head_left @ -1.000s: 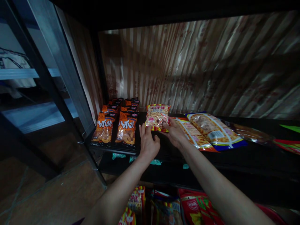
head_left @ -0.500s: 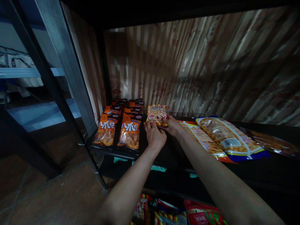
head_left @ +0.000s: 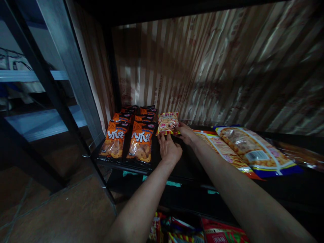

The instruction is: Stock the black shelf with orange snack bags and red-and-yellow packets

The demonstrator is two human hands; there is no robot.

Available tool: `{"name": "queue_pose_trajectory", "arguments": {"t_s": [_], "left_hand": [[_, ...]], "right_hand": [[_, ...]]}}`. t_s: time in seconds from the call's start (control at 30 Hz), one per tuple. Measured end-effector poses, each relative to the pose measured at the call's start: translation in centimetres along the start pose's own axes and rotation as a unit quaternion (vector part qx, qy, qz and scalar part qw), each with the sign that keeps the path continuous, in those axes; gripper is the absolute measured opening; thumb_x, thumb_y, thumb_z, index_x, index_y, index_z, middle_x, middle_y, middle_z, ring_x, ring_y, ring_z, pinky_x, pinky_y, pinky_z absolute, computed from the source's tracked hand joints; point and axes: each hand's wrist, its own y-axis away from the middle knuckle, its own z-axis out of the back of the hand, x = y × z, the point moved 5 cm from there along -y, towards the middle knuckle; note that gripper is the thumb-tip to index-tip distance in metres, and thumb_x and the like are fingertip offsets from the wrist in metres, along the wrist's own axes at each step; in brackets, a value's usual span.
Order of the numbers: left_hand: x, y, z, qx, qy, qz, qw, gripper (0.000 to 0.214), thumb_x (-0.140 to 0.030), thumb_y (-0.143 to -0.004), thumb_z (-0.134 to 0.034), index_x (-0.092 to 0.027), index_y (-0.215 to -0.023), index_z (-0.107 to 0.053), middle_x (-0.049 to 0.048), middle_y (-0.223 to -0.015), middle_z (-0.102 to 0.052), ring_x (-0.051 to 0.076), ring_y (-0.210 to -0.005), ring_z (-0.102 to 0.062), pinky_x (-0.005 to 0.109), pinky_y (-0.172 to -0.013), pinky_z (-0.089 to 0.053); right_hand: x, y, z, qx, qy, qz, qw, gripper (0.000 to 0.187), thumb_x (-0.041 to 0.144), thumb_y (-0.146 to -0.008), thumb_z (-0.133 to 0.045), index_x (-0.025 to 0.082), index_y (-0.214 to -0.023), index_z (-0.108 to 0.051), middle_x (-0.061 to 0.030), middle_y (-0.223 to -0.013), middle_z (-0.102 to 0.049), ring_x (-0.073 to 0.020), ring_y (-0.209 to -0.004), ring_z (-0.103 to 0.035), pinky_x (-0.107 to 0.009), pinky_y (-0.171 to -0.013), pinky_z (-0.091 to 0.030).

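A small yellow and red snack bag (head_left: 168, 122) stands leaning back at the rear of the black shelf, its printed front toward me. My left hand (head_left: 169, 147) is below it, fingers spread and their tips at the bag's lower edge. At its lower right corner, my right hand (head_left: 186, 133) has its fingers closed on the edge; the thumb is partly hidden. Just left of the bag, orange and black snack bags (head_left: 141, 141) stand in two rows, one behind another.
Larger snack bags, one red-edged (head_left: 222, 148) and one blue-edged (head_left: 253, 148), lie flat at the right, with a brown clear pack (head_left: 301, 153) beyond. A metal shelf post (head_left: 68, 64) rises at the left. More colourful packs (head_left: 184, 233) fill the level below.
My left hand has drawn slightly down from the small bag, its fingers straighter and more spread. The bag leans back against the rear a little more. The view has shifted slightly.
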Motion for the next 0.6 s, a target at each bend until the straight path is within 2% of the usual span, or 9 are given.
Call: {"name": "queue_pose_trajectory", "arguments": {"t_s": [0.1,0.17,0.3,0.37,0.47,0.6], "left_hand": [[0.0,0.0,-0.1,0.007,-0.008,-0.005,1.0,0.062,-0.018,-0.073,-0.055,-0.007,-0.133,-0.048,0.0186,-0.152,-0.031,0.032,-0.145,-0.014,0.041,-0.117,-0.02],[0.1,0.0,-0.2,0.005,-0.012,-0.006,1.0,0.062,-0.018,-0.073,-0.055,-0.006,-0.133,-0.047,0.0196,-0.151,-0.032,0.032,-0.145,-0.014,0.042,-0.117,-0.02],[0.1,0.0,-0.2,-0.003,-0.008,-0.014,1.0,0.061,-0.017,-0.073,-0.054,-0.007,-0.133,-0.048,0.0184,-0.149,-0.036,0.03,-0.145,-0.016,0.043,-0.117,-0.02],[0.1,0.0,-0.2,0.0,-0.01,-0.018,1.0,0.062,-0.016,-0.073,-0.053,-0.003,-0.133,-0.047,0.0209,-0.148,-0.036,0.03,-0.144,-0.017,0.042,-0.118,-0.019],[0.0,0.0,-0.1,-0.001,-0.017,-0.021,1.0,0.062,-0.015,-0.074,-0.052,0.002,-0.133,-0.045,0.0245,-0.146,-0.037,0.031,-0.144,-0.018,0.041,-0.118,-0.019],[-0.1,0.0,0.0,-0.012,-0.027,-0.027,0.999,0.06,-0.014,-0.074,-0.051,0.001,-0.132,-0.046,0.0235,-0.145,-0.04,0.03,-0.144,-0.019,0.042,-0.118,-0.02]], "right_hand": [[0.0,-0.3,0.1,-0.02,0.064,0.018,0.998,0.035,0.01,-0.077,-0.057,0.024,-0.109,-0.061,-0.0033,-0.094,-0.07,-0.0147,-0.076,-0.066,-0.027,-0.067,-0.055],[0.1,-0.5,0.3,-0.039,0.117,0.037,0.992,0.035,0.013,-0.077,-0.06,0.021,-0.111,-0.063,-0.0065,-0.101,-0.071,-0.0185,-0.086,-0.067,-0.029,-0.073,-0.054],[0.2,-0.9,0.9,-0.082,0.231,0.076,0.967,0.041,0.021,-0.079,-0.061,0.016,-0.12,-0.061,-0.0142,-0.118,-0.066,-0.0267,-0.108,-0.061,-0.036,-0.089,-0.048],[0.1,-1.1,1.1,-0.092,0.277,0.088,0.952,0.043,0.024,-0.081,-0.059,0.015,-0.123,-0.059,-0.0164,-0.122,-0.063,-0.0298,-0.113,-0.058,-0.04,-0.093,-0.045],[0.0,-1.4,1.2,-0.095,0.327,0.1,0.935,0.044,0.026,-0.082,-0.058,0.016,-0.125,-0.059,-0.0166,-0.123,-0.063,-0.0312,-0.113,-0.059,-0.041,-0.092,-0.044],[-0.2,-1.6,1.3,-0.088,0.366,0.107,0.92,0.044,0.031,-0.083,-0.057,0.018,-0.124,-0.059,-0.0145,-0.12,-0.065,-0.0284,-0.106,-0.063,-0.036,-0.085,-0.048]]}}
